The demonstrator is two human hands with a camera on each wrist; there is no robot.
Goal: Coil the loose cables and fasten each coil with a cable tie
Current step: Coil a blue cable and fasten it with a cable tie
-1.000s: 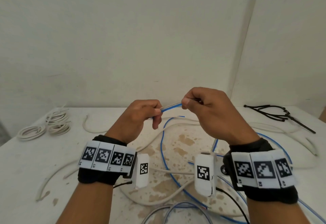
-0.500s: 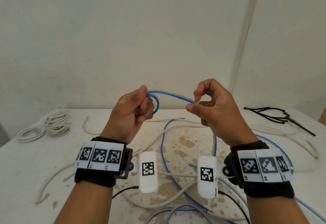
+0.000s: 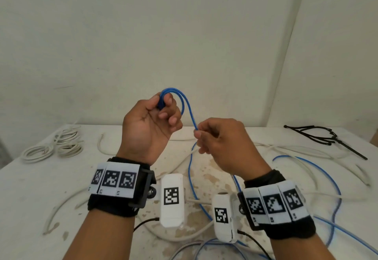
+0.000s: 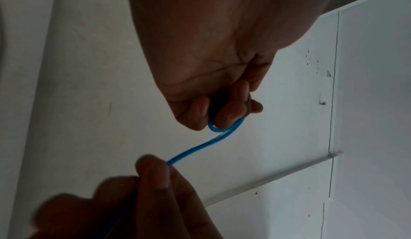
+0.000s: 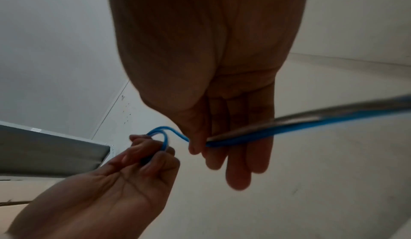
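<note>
A thin blue cable [image 3: 189, 116] rises from the table into both raised hands. My left hand [image 3: 161, 106] pinches a small loop of it between thumb and curled fingers, palm toward me; the loop [image 4: 219, 128] also shows in the left wrist view. My right hand [image 3: 199, 134], lower and to the right, pinches the same cable [image 5: 244, 139] a short way down. The rest of the blue cable [image 3: 319, 169] trails loose over the table. Black cable ties [image 3: 315, 136] lie at the far right.
Two white cable coils [image 3: 55, 147] sit at the table's far left. Loose white cables [image 3: 61, 206] and a grey cable [image 3: 188, 249] sprawl over the stained white table [image 3: 30, 198]. A pale wall stands close behind.
My left hand has risen and turned palm toward me, tightening the blue cable into a small loop. My right hand has dropped and slid along the cable, closer to the left.
</note>
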